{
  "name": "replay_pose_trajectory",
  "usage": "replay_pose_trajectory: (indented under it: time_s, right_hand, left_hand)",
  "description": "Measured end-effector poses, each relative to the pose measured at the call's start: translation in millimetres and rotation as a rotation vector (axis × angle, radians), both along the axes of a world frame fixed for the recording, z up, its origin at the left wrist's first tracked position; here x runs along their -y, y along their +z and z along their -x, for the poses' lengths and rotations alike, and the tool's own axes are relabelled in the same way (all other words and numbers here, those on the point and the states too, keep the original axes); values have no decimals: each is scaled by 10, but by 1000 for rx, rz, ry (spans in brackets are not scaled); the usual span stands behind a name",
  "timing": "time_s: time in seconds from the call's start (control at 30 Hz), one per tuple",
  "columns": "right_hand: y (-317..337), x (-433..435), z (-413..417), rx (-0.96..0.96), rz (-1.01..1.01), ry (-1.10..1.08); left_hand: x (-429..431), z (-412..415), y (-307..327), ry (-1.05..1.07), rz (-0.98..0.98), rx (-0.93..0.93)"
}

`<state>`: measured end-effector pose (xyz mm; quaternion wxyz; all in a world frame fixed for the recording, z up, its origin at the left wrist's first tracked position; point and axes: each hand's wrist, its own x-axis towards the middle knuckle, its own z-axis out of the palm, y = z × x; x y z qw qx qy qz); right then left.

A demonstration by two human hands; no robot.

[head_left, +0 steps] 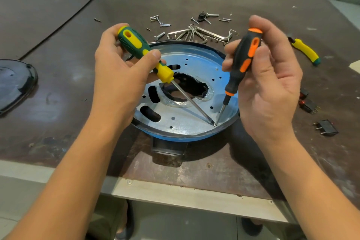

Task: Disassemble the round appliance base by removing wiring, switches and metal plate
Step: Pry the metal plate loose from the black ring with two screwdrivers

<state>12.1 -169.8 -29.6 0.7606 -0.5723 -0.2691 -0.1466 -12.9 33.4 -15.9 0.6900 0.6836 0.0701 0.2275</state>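
At near-right rim: both tips meet on metal plate (183,122), seated in round base (175,139).
Left hand (120,72): grips green screwdriver (134,43), shaft slanting rightward.
Right hand (270,87): grips orange screwdriver (246,58), near upright, closer.

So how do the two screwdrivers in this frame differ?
The green-and-yellow screwdriver, gripped by the left hand, lies slanted with a long bare shaft; the black-and-orange screwdriver, in the right hand, stands nearly upright with a shorter shaft. Both tips meet at one spot near the rim of the metal plate.
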Motion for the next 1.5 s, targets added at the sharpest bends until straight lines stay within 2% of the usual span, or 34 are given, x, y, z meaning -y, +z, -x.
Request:
replay_pose_trajectory:
  time_s: [0.13, 0.23, 0.33, 0.57, 0.7, 0.97, 1.13, 1.33, 1.5]
  right_hand:
    - [26, -18, 8, -79, -102, 39]
    - [30, -28, -18, -47, 22, -32]
    - [-8, -1, -39, -6, 90, 3]
    - [10, -6, -13, -58, -12, 52]
    - [22, -44, -22, -32, 67, -46]
    - [-3, 0, -30, -100, 42, 29]
    - [20, -33, -38, -43, 99, -32]
    - [6, 18, -46, -99, 71, 51]
    - [31, -31, -29, -25, 103, -2]
  left_hand:
    - [1, -4, -2, -2, 4, 2]
    - [10, -9, 1, -1, 10, 3]
    - [17, -4, 8, -2, 13, 8]
    - [18, -9, 2, 4, 9, 5]
    - [16, -10, 0, 5, 10, 4]
    - [9, 8, 11, -18, 5, 9]
    - [16, 2, 19, -12, 13, 7]
    - [12, 10, 25, -18, 5, 17]
    - [23, 12, 29, -14, 0, 24]
